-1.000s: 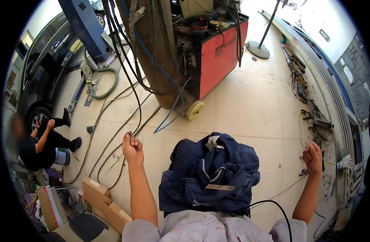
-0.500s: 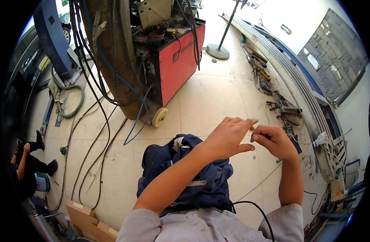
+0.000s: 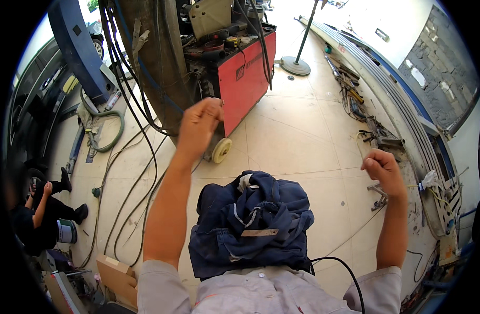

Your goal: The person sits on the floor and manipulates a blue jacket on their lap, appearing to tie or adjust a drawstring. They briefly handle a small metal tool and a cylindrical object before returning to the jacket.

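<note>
My left hand (image 3: 202, 119) is raised at centre left, in front of the red welding machine (image 3: 245, 78), its fingers curled closed. Well off to the right, my right hand (image 3: 382, 168) is also closed, thumb pressed against the bent fingers. Whether either hand pinches something small, I cannot make out. Below and between them, dark blue clothing (image 3: 282, 209) lies bunched over my lap. A pale flat strip (image 3: 259, 233) and a light drawstring (image 3: 245, 215) show on its folds.
Black cables (image 3: 130, 201) trail over the tiled floor at left. A seated person (image 3: 43, 209) is beside a bucket (image 3: 67, 231) there. An open cardboard box (image 3: 117, 277) stands at lower left. Tools (image 3: 355, 97) lie along the metal rail (image 3: 378, 83) at right.
My hands were close together above the right side of my lap. They have moved far apart: the left up and leftward with its fingers closing, the right a little to the right.
</note>
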